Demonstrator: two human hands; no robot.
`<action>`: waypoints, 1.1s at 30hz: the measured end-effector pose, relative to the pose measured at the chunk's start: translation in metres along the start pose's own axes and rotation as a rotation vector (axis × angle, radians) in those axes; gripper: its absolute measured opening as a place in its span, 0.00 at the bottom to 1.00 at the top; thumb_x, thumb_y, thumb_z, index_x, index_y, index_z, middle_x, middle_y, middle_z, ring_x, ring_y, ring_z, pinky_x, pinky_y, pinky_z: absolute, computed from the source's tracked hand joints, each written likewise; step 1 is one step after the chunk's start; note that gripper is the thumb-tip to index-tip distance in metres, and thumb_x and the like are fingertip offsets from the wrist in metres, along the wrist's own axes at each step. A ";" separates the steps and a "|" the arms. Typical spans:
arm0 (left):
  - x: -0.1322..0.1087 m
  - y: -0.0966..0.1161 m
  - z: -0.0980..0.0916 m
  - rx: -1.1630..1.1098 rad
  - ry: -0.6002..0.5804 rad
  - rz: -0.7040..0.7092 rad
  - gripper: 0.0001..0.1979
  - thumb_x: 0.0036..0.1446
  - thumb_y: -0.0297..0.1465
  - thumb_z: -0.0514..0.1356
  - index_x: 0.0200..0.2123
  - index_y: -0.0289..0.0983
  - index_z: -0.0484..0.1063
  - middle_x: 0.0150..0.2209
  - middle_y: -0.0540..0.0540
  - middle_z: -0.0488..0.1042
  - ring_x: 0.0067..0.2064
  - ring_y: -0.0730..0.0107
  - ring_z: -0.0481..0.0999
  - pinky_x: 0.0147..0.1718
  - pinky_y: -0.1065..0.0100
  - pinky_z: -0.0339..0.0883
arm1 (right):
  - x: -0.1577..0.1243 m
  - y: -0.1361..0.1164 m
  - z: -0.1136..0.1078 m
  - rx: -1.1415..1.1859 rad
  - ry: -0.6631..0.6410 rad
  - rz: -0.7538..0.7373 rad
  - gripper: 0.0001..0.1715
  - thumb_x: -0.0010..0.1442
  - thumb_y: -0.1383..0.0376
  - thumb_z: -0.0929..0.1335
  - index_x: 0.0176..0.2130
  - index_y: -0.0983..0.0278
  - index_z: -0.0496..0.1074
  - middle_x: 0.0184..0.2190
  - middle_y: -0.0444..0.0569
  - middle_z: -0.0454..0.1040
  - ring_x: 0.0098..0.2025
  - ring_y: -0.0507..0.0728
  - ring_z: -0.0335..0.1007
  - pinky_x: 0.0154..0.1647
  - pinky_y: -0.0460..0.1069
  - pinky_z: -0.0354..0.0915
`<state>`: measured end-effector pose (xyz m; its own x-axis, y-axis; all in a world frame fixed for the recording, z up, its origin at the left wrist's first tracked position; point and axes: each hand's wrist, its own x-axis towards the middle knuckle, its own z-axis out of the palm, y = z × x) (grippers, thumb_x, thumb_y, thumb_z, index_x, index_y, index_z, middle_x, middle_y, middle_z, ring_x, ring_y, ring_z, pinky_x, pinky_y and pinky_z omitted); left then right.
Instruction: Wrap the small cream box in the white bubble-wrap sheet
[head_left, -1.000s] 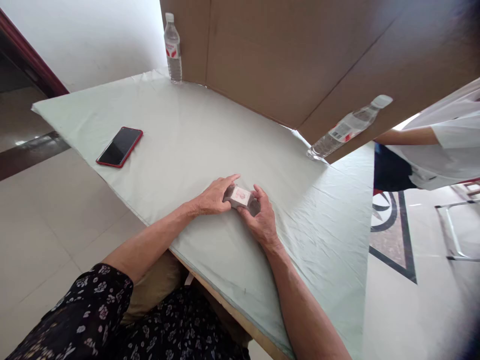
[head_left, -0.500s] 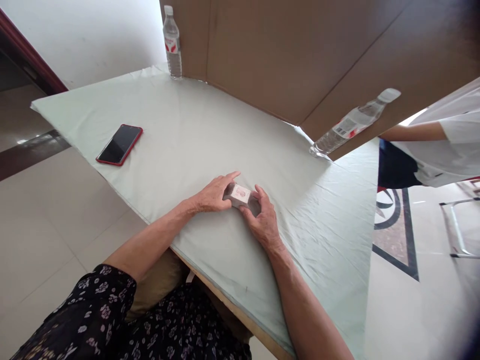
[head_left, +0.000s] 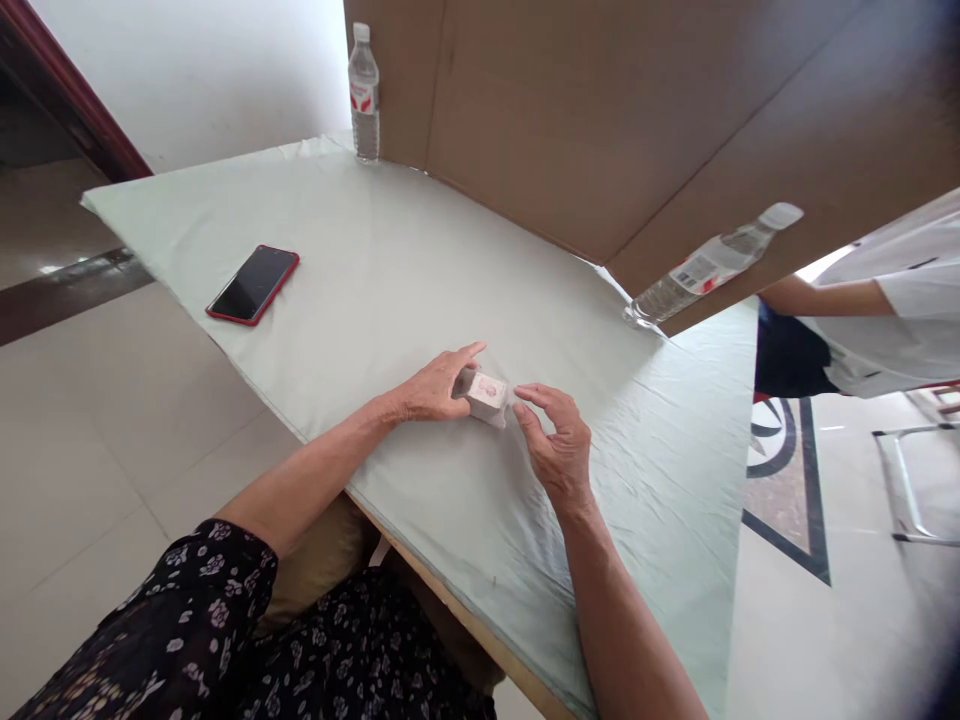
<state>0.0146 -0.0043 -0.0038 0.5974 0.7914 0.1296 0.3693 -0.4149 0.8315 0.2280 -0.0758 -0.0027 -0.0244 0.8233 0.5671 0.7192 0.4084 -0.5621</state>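
Observation:
A small pale block-like box (head_left: pixel 487 390) with a reddish print on its top sits on the cloth in front of me. Something see-through, like clear plastic, shows at its right side; its exact kind I cannot make out. My left hand (head_left: pixel 435 388) is wrapped round the box's left end, thumb on the near side, forefinger stretched out beyond the far side. Just right of the box, my right hand (head_left: pixel 559 440) is curved with thumb and fingers apart, the fingertips close to the clear edge and nothing visible between them.
A phone in a red case (head_left: pixel 253 285) lies to the left on the pale green cloth (head_left: pixel 360 260). One water bottle (head_left: pixel 365 95) stands at the back; another bottle (head_left: pixel 712 265) stands before the brown cardboard panel (head_left: pixel 555 110). A person in a white shirt (head_left: pixel 930 320) is at the right.
My right hand has drawn back to the right, off the box, uncovering its right side. My left hand stays round the left end. The whole view has shifted slightly.

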 end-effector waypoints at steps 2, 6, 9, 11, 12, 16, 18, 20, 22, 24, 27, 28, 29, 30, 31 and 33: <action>0.002 -0.001 0.001 0.029 -0.005 0.009 0.47 0.45 0.30 0.59 0.70 0.32 0.50 0.52 0.37 0.73 0.53 0.52 0.71 0.54 0.52 0.65 | 0.009 -0.006 0.000 -0.082 -0.037 -0.092 0.09 0.66 0.60 0.68 0.42 0.57 0.79 0.43 0.50 0.81 0.48 0.60 0.75 0.51 0.58 0.67; 0.005 -0.002 0.004 0.061 0.011 0.035 0.46 0.46 0.30 0.57 0.70 0.31 0.51 0.45 0.41 0.75 0.46 0.58 0.72 0.50 0.56 0.67 | 0.026 -0.014 0.007 -0.315 -0.156 -0.232 0.07 0.65 0.63 0.69 0.41 0.58 0.79 0.44 0.49 0.81 0.47 0.61 0.74 0.47 0.56 0.63; 0.004 -0.003 0.006 0.063 0.007 0.064 0.45 0.46 0.29 0.57 0.70 0.31 0.51 0.42 0.44 0.74 0.43 0.61 0.71 0.49 0.57 0.67 | 0.032 -0.017 0.013 -0.430 -0.161 -0.315 0.08 0.66 0.66 0.67 0.37 0.59 0.78 0.42 0.48 0.82 0.45 0.60 0.73 0.48 0.56 0.59; 0.003 -0.004 0.007 0.049 0.013 0.083 0.45 0.46 0.28 0.57 0.70 0.33 0.51 0.44 0.44 0.74 0.45 0.61 0.70 0.50 0.57 0.66 | 0.034 -0.018 0.016 -0.442 -0.149 -0.347 0.10 0.66 0.69 0.66 0.35 0.60 0.76 0.40 0.48 0.82 0.44 0.59 0.73 0.50 0.56 0.58; 0.002 -0.004 0.008 0.039 0.024 0.097 0.45 0.46 0.28 0.57 0.70 0.34 0.51 0.47 0.42 0.74 0.47 0.60 0.70 0.51 0.57 0.66 | 0.035 -0.017 0.017 -0.425 -0.138 -0.344 0.10 0.66 0.69 0.65 0.34 0.61 0.74 0.40 0.49 0.82 0.44 0.59 0.73 0.50 0.56 0.58; 0.002 -0.004 0.011 -0.027 0.059 0.161 0.46 0.45 0.26 0.57 0.70 0.37 0.52 0.60 0.37 0.67 0.54 0.55 0.68 0.54 0.54 0.65 | 0.046 -0.014 0.016 -0.303 -0.073 -0.193 0.07 0.65 0.68 0.63 0.36 0.61 0.70 0.44 0.52 0.80 0.48 0.59 0.74 0.50 0.55 0.60; 0.002 -0.001 0.011 -0.101 0.035 0.139 0.47 0.45 0.26 0.59 0.70 0.39 0.51 0.60 0.37 0.65 0.53 0.55 0.69 0.52 0.55 0.67 | 0.056 -0.012 0.012 -0.268 -0.076 -0.119 0.07 0.65 0.67 0.62 0.36 0.60 0.69 0.45 0.53 0.79 0.50 0.60 0.74 0.50 0.55 0.60; 0.002 0.003 0.010 -0.185 0.013 0.096 0.47 0.46 0.29 0.61 0.70 0.40 0.50 0.61 0.37 0.64 0.55 0.53 0.69 0.52 0.55 0.68 | 0.068 -0.010 0.008 -0.261 -0.093 -0.089 0.06 0.65 0.66 0.62 0.36 0.59 0.68 0.46 0.53 0.79 0.52 0.60 0.73 0.51 0.56 0.60; 0.002 0.005 0.009 -0.279 0.011 0.060 0.47 0.46 0.32 0.64 0.70 0.42 0.51 0.64 0.38 0.60 0.59 0.51 0.66 0.55 0.52 0.65 | 0.080 -0.007 0.005 -0.268 -0.104 -0.080 0.06 0.65 0.66 0.61 0.36 0.59 0.67 0.47 0.54 0.78 0.53 0.61 0.72 0.52 0.57 0.60; 0.003 0.006 0.009 -0.403 0.006 0.026 0.47 0.46 0.33 0.65 0.69 0.44 0.52 0.67 0.38 0.57 0.61 0.49 0.65 0.57 0.50 0.63 | 0.091 -0.002 0.004 -0.275 -0.104 -0.072 0.06 0.64 0.66 0.61 0.36 0.59 0.67 0.48 0.55 0.78 0.53 0.61 0.72 0.51 0.58 0.60; 0.005 0.005 0.008 -0.612 0.012 -0.031 0.45 0.45 0.35 0.66 0.67 0.42 0.54 0.68 0.35 0.54 0.58 0.51 0.68 0.54 0.51 0.67 | 0.106 0.008 0.004 -0.279 -0.105 -0.064 0.06 0.63 0.66 0.61 0.35 0.59 0.66 0.48 0.56 0.77 0.53 0.62 0.71 0.50 0.58 0.60; 0.006 0.005 0.008 -0.670 0.024 -0.049 0.45 0.44 0.35 0.66 0.65 0.41 0.54 0.68 0.34 0.54 0.57 0.52 0.69 0.52 0.52 0.69 | 0.111 0.012 0.004 -0.279 -0.109 -0.061 0.06 0.63 0.66 0.61 0.34 0.60 0.66 0.49 0.56 0.77 0.52 0.63 0.71 0.50 0.59 0.60; 0.006 0.006 0.007 -0.718 0.038 -0.066 0.44 0.44 0.35 0.66 0.64 0.41 0.55 0.67 0.33 0.55 0.55 0.53 0.70 0.49 0.54 0.70 | 0.115 0.015 0.004 -0.278 -0.114 -0.056 0.06 0.63 0.66 0.61 0.34 0.60 0.66 0.49 0.56 0.77 0.52 0.63 0.71 0.50 0.59 0.60; 0.006 0.007 0.006 -0.758 0.054 -0.081 0.42 0.43 0.35 0.66 0.63 0.41 0.56 0.66 0.33 0.56 0.53 0.55 0.72 0.47 0.56 0.71 | 0.119 0.019 0.004 -0.277 -0.120 -0.048 0.06 0.63 0.66 0.61 0.33 0.60 0.66 0.49 0.57 0.77 0.52 0.63 0.71 0.50 0.59 0.61; 0.006 0.008 0.005 -0.791 0.069 -0.095 0.40 0.43 0.34 0.66 0.60 0.41 0.57 0.65 0.34 0.58 0.52 0.57 0.73 0.45 0.58 0.71 | 0.123 0.022 0.004 -0.275 -0.125 -0.036 0.06 0.62 0.66 0.62 0.33 0.60 0.66 0.48 0.57 0.77 0.52 0.63 0.71 0.50 0.59 0.61; 0.006 0.010 0.003 -0.834 0.083 -0.110 0.33 0.43 0.33 0.65 0.54 0.39 0.61 0.59 0.36 0.65 0.48 0.61 0.74 0.43 0.60 0.70 | 0.130 0.029 0.007 -0.267 -0.129 -0.005 0.07 0.62 0.66 0.62 0.32 0.60 0.66 0.48 0.56 0.77 0.51 0.63 0.71 0.50 0.59 0.61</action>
<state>0.0242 -0.0055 0.0037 0.5227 0.8518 0.0367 -0.2437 0.1080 0.9638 0.2411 0.0456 0.0508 -0.1043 0.8717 0.4787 0.8758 0.3086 -0.3711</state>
